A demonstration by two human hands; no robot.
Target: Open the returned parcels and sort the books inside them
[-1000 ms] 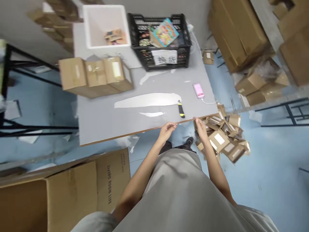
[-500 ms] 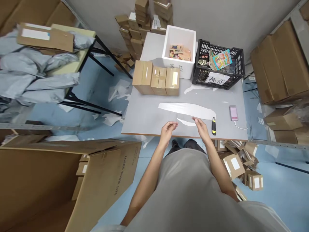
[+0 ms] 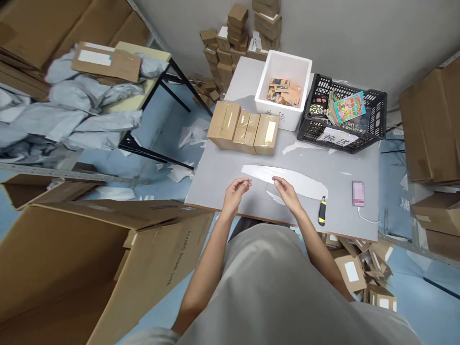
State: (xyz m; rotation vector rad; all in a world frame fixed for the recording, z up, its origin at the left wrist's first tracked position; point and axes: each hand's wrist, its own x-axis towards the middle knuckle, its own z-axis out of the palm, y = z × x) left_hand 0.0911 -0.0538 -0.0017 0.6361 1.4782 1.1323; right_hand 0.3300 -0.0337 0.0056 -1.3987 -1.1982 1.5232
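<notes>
My left hand (image 3: pixel 235 194) hovers over the front edge of the grey table (image 3: pixel 223 175), its fingers loosely bent and nothing visible in them. Facing it across a gap is my right hand (image 3: pixel 286 192), also with loosely bent fingers and no object seen between them. Just beyond the hands lies a long white paper strip (image 3: pixel 287 179). A smaller white scrap (image 3: pixel 275 197) is beside my right fingers. To the right of that hand rests a black and yellow utility knife (image 3: pixel 322 212).
Three taped cardboard boxes (image 3: pixel 244 130) stand at the table's back left. Behind them are a white foam box (image 3: pixel 280 112) with booklets and a black crate (image 3: pixel 364 139) with books. A phone (image 3: pixel 358 193) lies right, cable attached. A large open carton (image 3: pixel 168 254) stands left.
The view has swung left, so the table sits lower and further right. My hands have moved left relative to the table, and the gap between them looks about the same.
</notes>
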